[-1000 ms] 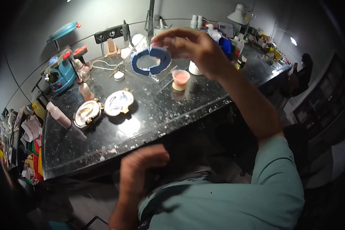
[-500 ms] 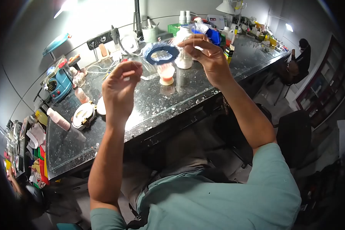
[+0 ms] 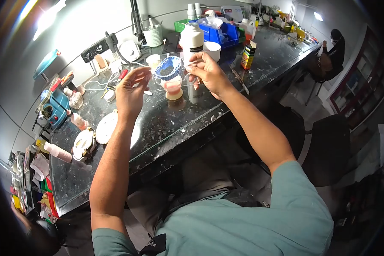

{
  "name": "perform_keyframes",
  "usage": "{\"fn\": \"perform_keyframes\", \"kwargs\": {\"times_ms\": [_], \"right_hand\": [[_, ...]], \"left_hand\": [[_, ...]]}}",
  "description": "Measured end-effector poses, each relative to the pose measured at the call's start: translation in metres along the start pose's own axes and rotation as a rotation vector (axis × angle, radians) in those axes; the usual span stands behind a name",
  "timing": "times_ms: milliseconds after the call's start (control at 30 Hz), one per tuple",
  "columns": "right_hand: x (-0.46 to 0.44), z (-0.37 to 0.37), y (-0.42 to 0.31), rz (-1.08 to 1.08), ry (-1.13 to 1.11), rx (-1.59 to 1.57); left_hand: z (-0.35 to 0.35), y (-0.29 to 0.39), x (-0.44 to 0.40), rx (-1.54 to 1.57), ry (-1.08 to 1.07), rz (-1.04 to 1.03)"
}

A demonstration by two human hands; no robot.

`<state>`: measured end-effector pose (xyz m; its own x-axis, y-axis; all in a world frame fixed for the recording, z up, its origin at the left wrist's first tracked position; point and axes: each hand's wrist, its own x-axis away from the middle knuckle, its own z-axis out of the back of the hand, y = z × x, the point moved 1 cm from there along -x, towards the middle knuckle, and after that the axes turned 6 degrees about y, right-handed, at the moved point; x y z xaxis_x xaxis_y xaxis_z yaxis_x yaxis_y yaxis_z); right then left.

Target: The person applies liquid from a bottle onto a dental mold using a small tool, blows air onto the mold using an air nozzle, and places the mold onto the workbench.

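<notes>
Between my two hands a clear plastic sheet [image 3: 160,81] is held up over the workbench, with a blue ring-like shape [image 3: 170,66] in its middle. My left hand [image 3: 131,90] pinches the sheet's left edge. On the other side my right hand [image 3: 211,77] grips the right edge between thumb and fingers. Just beyond the sheet, a pink piece on a pale round base [image 3: 174,94] stands on the bench, partly seen through the plastic. A large white bottle [image 3: 193,38] rises behind my right hand.
Left on the dark workbench [image 3: 158,141] are a pale hinged device [image 3: 84,144], a white disc [image 3: 107,127], a pink bottle [image 3: 58,152] and a blue machine [image 3: 55,110]. At the back sit a blue bin [image 3: 228,35] and a yellow-green box [image 3: 248,57]. A person [image 3: 335,55] sits far right.
The sheet has been lowered slightly and tilted, so the blue shape now faces me more. My right hand has come down and left, closer to my left hand. The view has shifted a little.
</notes>
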<state>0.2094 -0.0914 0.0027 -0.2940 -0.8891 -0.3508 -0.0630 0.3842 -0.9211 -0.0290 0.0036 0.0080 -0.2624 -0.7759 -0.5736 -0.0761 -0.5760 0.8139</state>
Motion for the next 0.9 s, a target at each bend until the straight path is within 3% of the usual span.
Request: {"fn": "perform_keyframes", "kwargs": {"times_ms": [267,900], "right_hand": [[-0.012,0.008,0.027,-0.051,-0.019,0.052],[-0.003,0.005,0.031,-0.145,0.053,0.018]], "left_hand": [[0.001,-0.021,0.012,0.005,-0.049,0.185],[0.006,-0.026,0.016,-0.082,-0.074,0.205]]}}
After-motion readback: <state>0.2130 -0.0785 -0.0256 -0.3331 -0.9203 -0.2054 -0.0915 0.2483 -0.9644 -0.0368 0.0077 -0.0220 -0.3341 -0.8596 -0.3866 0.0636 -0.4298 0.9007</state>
